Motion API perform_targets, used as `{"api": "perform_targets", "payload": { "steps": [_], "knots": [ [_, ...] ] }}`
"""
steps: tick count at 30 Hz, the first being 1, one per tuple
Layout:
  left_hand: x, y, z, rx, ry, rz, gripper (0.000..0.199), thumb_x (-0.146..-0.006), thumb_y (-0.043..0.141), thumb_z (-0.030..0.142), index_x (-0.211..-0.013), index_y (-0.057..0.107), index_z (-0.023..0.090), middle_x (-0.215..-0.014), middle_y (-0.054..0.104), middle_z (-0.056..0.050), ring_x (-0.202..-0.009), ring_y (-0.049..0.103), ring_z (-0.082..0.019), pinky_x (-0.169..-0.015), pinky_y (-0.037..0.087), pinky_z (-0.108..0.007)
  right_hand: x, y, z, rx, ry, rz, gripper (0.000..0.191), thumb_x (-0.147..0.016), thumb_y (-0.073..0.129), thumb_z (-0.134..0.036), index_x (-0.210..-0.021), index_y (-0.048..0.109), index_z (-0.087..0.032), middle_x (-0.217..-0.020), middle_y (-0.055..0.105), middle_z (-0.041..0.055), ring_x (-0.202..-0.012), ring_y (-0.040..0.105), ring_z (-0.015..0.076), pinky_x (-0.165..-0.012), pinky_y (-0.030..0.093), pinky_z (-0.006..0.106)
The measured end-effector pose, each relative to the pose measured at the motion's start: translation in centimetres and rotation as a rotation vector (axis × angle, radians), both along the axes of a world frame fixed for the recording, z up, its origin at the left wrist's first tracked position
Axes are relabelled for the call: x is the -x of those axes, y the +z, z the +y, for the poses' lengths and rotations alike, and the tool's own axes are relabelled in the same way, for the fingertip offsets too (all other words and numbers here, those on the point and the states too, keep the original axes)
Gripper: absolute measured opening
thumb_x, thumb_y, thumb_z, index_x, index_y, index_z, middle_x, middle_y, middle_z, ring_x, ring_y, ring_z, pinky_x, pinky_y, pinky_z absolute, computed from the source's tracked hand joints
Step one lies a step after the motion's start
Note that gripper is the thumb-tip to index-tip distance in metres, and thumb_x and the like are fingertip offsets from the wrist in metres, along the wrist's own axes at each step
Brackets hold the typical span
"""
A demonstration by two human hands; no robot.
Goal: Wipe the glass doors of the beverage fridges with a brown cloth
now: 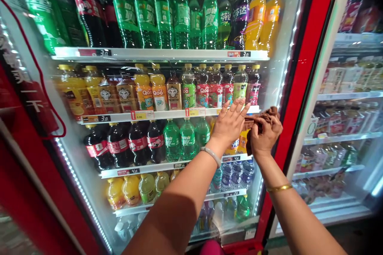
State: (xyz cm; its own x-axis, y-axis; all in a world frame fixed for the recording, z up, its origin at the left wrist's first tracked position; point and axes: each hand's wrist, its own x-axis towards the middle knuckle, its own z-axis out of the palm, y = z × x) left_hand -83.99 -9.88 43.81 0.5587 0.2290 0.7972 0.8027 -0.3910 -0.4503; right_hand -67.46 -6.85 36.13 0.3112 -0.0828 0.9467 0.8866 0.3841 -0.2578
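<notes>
My left hand (229, 123) lies flat with its fingers spread, seemingly against the glass door (167, 114) of a tall drinks fridge. A pale bangle circles that wrist. Closed around a bunched brown cloth (271, 112), my right hand (266, 135) is just to the right, near the door's red frame (299, 75). Part of the cloth stretches left toward my left fingers; whether they touch it I cannot tell. Behind the hands, small juice bottles (216, 87) stand in a row on the middle shelf.
Green soda bottles (181, 12) and cola bottles (89, 16) fill the upper shelf. Lower shelves hold more cola bottles (115, 143) and yellow drinks (130, 189). A second fridge (341, 95) stands at the right. A dark red cord (37, 63) hangs at the left.
</notes>
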Motion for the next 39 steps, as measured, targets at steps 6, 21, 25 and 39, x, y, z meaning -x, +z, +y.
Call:
{"api": "perform_targets", "payload": {
  "steps": [6,21,25,39],
  "knots": [
    [0.4,-0.3,-0.6,-0.005,-0.005,-0.014,0.062,-0.106,0.030,0.036,-0.165,0.022,0.020,-0.171,0.027,-0.002,-0.161,0.018,-0.021,-0.133,0.016,-0.046,3.5,-2.7,-1.3,0.046,0.049,-0.295,0.031,-0.083,0.064,-0.027,-0.114,0.065,-0.028,-0.128,0.058,0.0113,-0.134,0.048,0.0353,-0.114,0.040,0.066],
    [1.5,-2.6,-1.9,0.001,0.052,-0.091,0.067,-0.106,0.020,0.051,-0.164,0.023,0.017,-0.172,0.024,0.000,-0.162,0.010,-0.020,-0.133,0.016,-0.043,5.7,-3.1,-1.8,-0.011,0.025,-0.140,0.050,-0.095,0.052,-0.029,-0.145,0.055,-0.030,-0.145,0.055,0.0144,-0.140,0.048,0.0376,-0.113,0.040,0.067],
    [3.5,-4.0,-2.8,0.047,0.103,-0.113,0.069,-0.106,0.022,0.053,-0.165,0.023,0.017,-0.172,0.026,-0.003,-0.162,0.009,-0.021,-0.133,0.015,-0.045,4.3,0.2,-0.8,-0.027,-0.008,-0.348,0.057,-0.088,0.063,-0.037,-0.145,0.056,-0.032,-0.161,0.041,0.0137,-0.147,0.041,0.0422,-0.118,0.034,0.069],
    [4.5,-5.6,-3.4,0.188,0.031,-0.309,0.075,-0.106,0.024,0.054,-0.166,0.009,0.012,-0.174,0.017,-0.006,-0.163,0.000,-0.022,-0.133,0.014,-0.053,9.4,-2.6,-1.8,-0.011,0.058,-0.164,0.035,-0.101,0.045,-0.036,-0.131,0.061,-0.029,-0.132,0.065,0.0098,-0.132,0.057,0.0292,-0.110,0.045,0.055]
  ]
}}
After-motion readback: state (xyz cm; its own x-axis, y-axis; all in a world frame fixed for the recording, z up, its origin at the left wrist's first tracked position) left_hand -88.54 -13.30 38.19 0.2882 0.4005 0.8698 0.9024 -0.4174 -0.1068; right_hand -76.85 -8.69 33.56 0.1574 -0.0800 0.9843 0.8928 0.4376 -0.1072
